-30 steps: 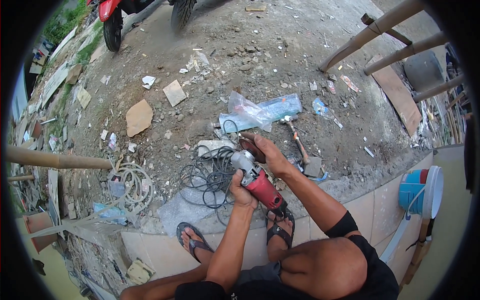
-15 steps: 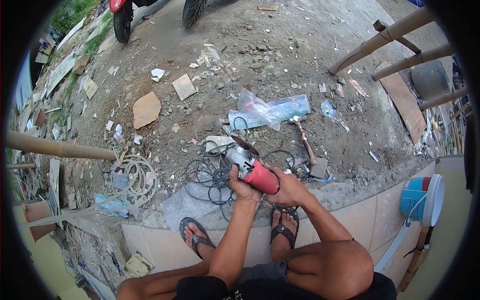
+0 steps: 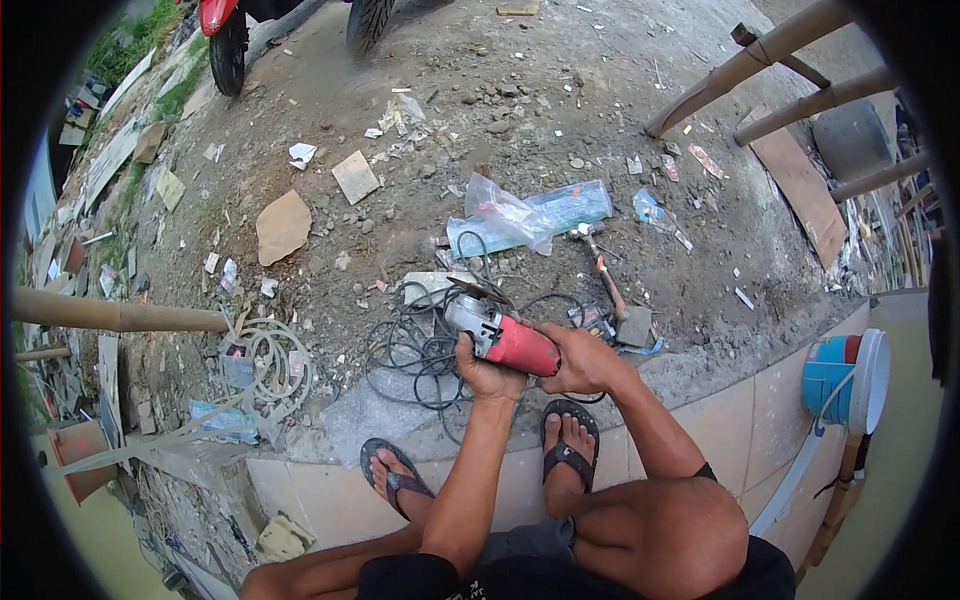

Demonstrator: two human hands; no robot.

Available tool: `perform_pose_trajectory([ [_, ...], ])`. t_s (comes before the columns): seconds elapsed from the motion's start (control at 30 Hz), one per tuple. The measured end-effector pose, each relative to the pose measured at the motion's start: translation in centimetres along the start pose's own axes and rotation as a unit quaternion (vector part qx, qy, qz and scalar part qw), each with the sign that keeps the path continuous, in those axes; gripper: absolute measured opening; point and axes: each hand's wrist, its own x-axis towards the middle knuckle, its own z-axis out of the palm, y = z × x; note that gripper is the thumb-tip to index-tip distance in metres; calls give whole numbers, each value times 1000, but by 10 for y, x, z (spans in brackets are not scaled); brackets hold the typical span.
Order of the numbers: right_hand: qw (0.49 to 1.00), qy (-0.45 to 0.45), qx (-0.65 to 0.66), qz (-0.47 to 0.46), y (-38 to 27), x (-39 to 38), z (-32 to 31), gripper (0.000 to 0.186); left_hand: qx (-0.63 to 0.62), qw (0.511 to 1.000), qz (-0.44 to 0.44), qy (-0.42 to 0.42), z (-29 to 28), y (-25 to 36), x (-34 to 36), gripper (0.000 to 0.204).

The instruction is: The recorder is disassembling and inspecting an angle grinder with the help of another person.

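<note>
A red angle grinder (image 3: 525, 349) with a silver gear head is held between both hands, above the ground just ahead of my feet. My left hand (image 3: 488, 374) is wrapped under its metal head and front body. Around the rear of the red body closes my right hand (image 3: 580, 360). The grinder's dark disc (image 3: 480, 291) is at the far end, seen nearly edge-on. A black power cord (image 3: 405, 345) lies in loose coils to the left of the tool and beneath it.
A hammer (image 3: 606, 280) and a grey block (image 3: 634, 326) lie to the right. Beyond is a blue plastic-wrapped pack (image 3: 540, 216). Bubble wrap (image 3: 375, 415) lies near my left foot. A coiled pale hose (image 3: 275, 365) is at left. A blue-white bucket (image 3: 835, 380) stands right; bamboo poles (image 3: 750, 70) slant in.
The grinder has tilted in my hands, so its disc now looks flatter and its body lies more level. The whole scene has shifted slightly left with the head.
</note>
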Motion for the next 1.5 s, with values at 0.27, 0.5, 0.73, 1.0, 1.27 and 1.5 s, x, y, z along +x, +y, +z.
perform_pose_trajectory([
  [0.27, 999, 12, -42, -3, 2, -4, 2, 83, -7, 998, 2, -56, -3, -3, -2, 77],
  [0.5, 993, 66, -93, 7, 2, -6, 21, 87, 27, 997, -4, -68, -9, 4, -1, 86],
  [0.73, 992, 65, -106, 24, 5, -3, 24, 89, 59, 992, -59, -91, 3, 6, -2, 90],
  [1.0, 991, 92, -90, -19, 12, -1, 38, 83, 8, 998, -7, -59, -1, 2, 4, 84],
  [1.27, 994, 77, -66, 39, 3, -1, 48, 84, 12, 999, -23, -44, -8, 8, 5, 81],
  [1.5, 978, 32, 208, -3, 19, 38, -15, 74, 4, 995, -86, -40, -18, 11, -3, 79],
])
